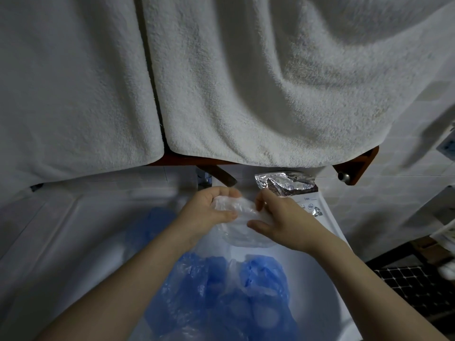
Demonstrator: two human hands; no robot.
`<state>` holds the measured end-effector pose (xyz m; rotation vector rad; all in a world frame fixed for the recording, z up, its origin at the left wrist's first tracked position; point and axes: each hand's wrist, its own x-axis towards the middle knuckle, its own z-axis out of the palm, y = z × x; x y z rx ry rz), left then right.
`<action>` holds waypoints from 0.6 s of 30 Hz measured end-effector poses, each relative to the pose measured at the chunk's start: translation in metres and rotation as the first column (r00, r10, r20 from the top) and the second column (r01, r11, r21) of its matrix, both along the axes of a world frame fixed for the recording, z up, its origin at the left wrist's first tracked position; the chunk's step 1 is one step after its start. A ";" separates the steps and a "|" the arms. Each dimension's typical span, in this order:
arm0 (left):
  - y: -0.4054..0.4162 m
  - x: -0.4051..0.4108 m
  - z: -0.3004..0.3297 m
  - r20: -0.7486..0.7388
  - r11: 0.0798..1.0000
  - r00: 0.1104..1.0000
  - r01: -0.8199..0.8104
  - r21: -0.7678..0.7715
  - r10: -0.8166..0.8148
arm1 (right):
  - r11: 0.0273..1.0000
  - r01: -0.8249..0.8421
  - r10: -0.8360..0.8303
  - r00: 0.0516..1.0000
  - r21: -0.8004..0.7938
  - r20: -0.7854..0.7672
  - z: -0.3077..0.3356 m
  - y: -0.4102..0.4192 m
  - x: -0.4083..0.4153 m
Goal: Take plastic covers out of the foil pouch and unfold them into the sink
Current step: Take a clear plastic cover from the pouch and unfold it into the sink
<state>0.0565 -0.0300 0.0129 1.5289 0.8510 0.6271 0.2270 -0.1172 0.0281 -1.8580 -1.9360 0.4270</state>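
A clear plastic cover (240, 225) hangs crumpled between my two hands over the white sink (81, 232). My left hand (211, 209) grips its upper left part with curled fingers and thumb. Its right edge is pinched by my right hand (275, 217). Several blue plastic covers (229, 289) lie spread in the basin below my arms. The silver foil pouch (286, 184) rests on the sink's back right rim, just beyond my right hand, its printed white part toward me.
Two white towels (246, 82) hang from a dark wooden rail (354, 166) above the sink, filling the upper view. A metal tap (204, 179) stands behind my left hand. Tiled wall and a black mat (418, 284) lie to the right.
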 end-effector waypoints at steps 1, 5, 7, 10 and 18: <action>0.000 0.002 -0.002 -0.028 0.998 0.999 -0.020 0.057 0.021 | 1.000 0.011 -0.011 1.000 -0.006 0.022 -0.001 0.001 -0.001; 0.001 0.005 -0.009 -0.120 0.964 0.990 -0.035 0.264 0.069 | 1.000 0.010 -0.008 0.995 -0.021 0.100 -0.003 0.004 0.001; 0.004 0.005 -0.011 -0.156 0.946 0.987 0.008 0.324 0.046 | 0.998 -0.024 0.028 0.997 -0.061 0.072 -0.001 0.004 0.006; 0.008 0.002 -0.008 -0.167 0.951 0.985 0.099 0.292 -0.051 | 0.995 -0.070 0.070 0.997 -0.075 -0.012 0.001 0.002 0.016; 0.001 0.008 -0.004 -0.070 0.983 0.992 0.110 0.144 -0.100 | 0.992 0.043 -0.069 0.971 0.118 0.230 -0.006 0.008 0.001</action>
